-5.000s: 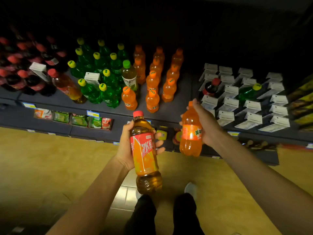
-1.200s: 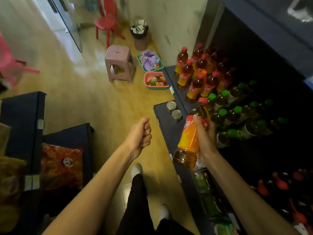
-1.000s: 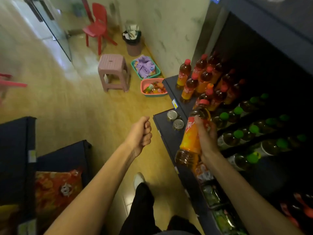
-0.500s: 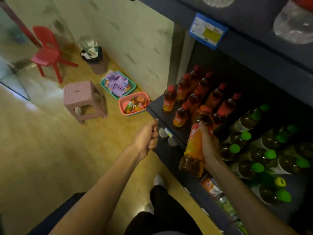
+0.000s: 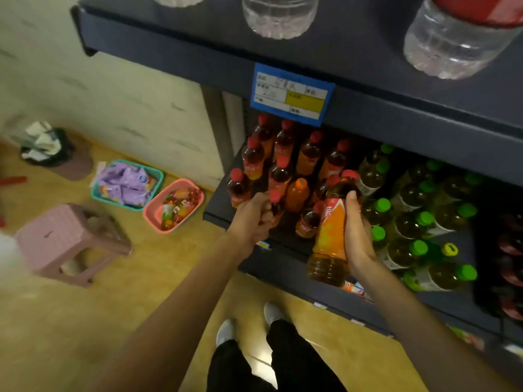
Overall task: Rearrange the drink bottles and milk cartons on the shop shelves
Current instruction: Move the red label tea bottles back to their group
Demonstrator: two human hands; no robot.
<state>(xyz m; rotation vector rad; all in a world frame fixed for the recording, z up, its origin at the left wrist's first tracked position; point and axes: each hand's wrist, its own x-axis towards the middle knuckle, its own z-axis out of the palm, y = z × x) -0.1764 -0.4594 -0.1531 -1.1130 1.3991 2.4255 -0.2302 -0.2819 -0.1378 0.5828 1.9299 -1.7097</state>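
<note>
Gripping orange-labelled tea bottle [image 5: 329, 236], writing illegible

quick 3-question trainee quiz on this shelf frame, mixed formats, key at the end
1. True or false: the right hand holds nothing.
2. What does the left hand grip? A) a green-capped bottle B) a small red-capped bottle at the front of the shelf C) the pink stool
3. Fill in: among the red-capped bottles stands one bottle with an ____ cap.

Key
1. False: it grips a red-capped tea bottle with an orange label, held in front of the shelf edge.
2. B
3. orange
</note>
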